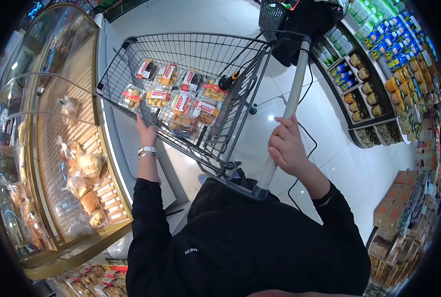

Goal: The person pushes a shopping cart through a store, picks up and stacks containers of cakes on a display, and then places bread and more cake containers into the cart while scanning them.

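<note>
The right hand (286,146) grips the cart handle (290,104), the left hand (146,132) clasps the cart's (181,52) left rim, and about nine pastry boxes (158,96) lie inside.

Both our arms reach forward in black sleeves, one hand high on each side.

Our left hand (146,132) is stretched furthest out, arm nearly straight, fingers curled away from us so we see mostly the back of the hand, with a silver watch and bangle (147,151) at the wrist. Our right hand (286,146) sits nearer, elbow bent, fingers folded over in a loose grip with the knuckles turned up, a dark band showing at the wrist.
</note>
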The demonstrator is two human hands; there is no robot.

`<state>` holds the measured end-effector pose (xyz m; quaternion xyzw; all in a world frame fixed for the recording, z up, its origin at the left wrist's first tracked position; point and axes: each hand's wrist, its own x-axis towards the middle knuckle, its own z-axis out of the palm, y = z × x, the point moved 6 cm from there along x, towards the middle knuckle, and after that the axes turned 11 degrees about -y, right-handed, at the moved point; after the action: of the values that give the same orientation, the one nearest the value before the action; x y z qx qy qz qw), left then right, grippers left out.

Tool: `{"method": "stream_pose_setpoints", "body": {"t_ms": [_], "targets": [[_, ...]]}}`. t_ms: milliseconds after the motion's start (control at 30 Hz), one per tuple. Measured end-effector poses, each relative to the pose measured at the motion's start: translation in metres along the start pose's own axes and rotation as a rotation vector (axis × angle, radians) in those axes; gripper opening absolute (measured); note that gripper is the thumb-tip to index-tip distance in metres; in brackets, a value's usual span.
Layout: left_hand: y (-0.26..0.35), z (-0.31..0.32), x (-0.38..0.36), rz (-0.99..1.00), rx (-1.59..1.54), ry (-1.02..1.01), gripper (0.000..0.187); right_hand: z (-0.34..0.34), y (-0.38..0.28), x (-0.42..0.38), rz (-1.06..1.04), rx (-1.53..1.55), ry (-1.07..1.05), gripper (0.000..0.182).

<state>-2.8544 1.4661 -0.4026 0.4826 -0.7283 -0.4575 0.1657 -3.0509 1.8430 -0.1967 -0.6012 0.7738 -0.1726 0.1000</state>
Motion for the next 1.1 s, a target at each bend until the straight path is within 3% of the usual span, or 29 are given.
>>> {"method": "stream_pose_setpoints", "body": {"t_ms": [133, 200, 233, 300, 333, 367, 400, 433, 467, 500, 567, 633, 667, 733, 767, 800, 867, 900, 967, 1100], "targets": [[-0.027, -0.028, 0.058, 0.151, -0.004, -0.121, 0.082, 0.022, -0.045, 0.024, -0.081, -0.113, -0.053, 0.029], [-0.028, -0.039, 0.069, -0.088, 0.509, -0.172, 0.081, 0.031, -0.067, 0.036, -0.107, -0.131, -0.073, 0.031], [0.008, -0.038, 0.044, -0.184, 0.767, -0.292, 0.076, 0.035, -0.079, 0.045, -0.129, -0.149, -0.089, 0.034], [0.058, -0.017, 0.003, -0.074, 0.882, -0.525, 0.069, 0.043, -0.095, 0.063, -0.164, -0.118, -0.103, 0.033], [0.077, -0.008, -0.019, 0.101, 0.821, -0.550, 0.063, 0.048, -0.106, 0.072, -0.194, -0.091, -0.109, 0.032], [0.116, -0.004, -0.052, 0.231, 0.724, -0.753, 0.062, 0.050, -0.118, 0.082, -0.223, -0.084, -0.134, 0.028], [0.112, 0.011, -0.072, 0.520, 0.614, -0.723, 0.066, 0.052, -0.122, 0.090, -0.232, -0.088, -0.138, 0.028], [0.135, 0.005, -0.101, 0.437, 0.232, -0.862, 0.069, 0.056, -0.128, 0.098, -0.277, -0.053, -0.173, 0.026], [0.149, -0.007, -0.115, 0.541, 0.535, -0.658, 0.074, 0.061, -0.135, 0.107, -0.321, -0.019, -0.207, 0.025], [0.152, -0.014, -0.121, 0.533, 0.601, -0.649, 0.077, 0.062, -0.136, 0.116, -0.331, -0.025, -0.208, 0.025], [0.152, -0.027, -0.118, 0.516, 0.666, -0.637, 0.081, 0.054, -0.128, 0.134, -0.484, 0.307, -0.237, 0.020], [0.141, -0.038, -0.115, 0.493, 0.793, -0.726, 0.088, 0.039, -0.091, 0.168, -0.190, 0.524, -0.265, 0.022], [0.148, -0.049, -0.115, 0.484, 0.789, -0.710, 0.088, 0.023, -0.072, 0.194, -0.168, 0.678, -0.126, 0.024], [0.157, -0.053, -0.132, 0.476, 0.853, -0.938, 0.088, 0.005, -0.034, 0.251, 0.021, 0.738, -0.056, 0.028], [0.152, -0.042, -0.141, 0.614, 0.686, -0.822, 0.070, 0.003, -0.014, 0.280, 0.038, 0.657, -0.066, 0.026], [0.150, -0.043, -0.141, 0.600, 0.685, -0.817, 0.070, 0.014, 0.005, 0.312, 0.075, 0.426, -0.164, 0.025], [0.143, -0.043, -0.131, 0.354, 0.640, -0.883, 0.043, 0.049, 0.031, 0.362, 0.105, 0.079, -0.360, 0.031], [0.144, -0.046, -0.129, 0.338, 0.636, -0.875, 0.043, 0.076, 0.049, 0.383, 0.092, -0.070, -0.470, 0.033], [0.144, -0.051, -0.129, 0.377, 0.739, -0.831, 0.026, 0.146, 0.086, 0.415, 0.052, -0.360, -0.823, 0.038], [0.145, -0.055, -0.123, 0.393, 0.735, -0.839, 0.019, 0.226, 0.116, 0.419, 0.159, -0.474, -1.246, 0.052]]}}
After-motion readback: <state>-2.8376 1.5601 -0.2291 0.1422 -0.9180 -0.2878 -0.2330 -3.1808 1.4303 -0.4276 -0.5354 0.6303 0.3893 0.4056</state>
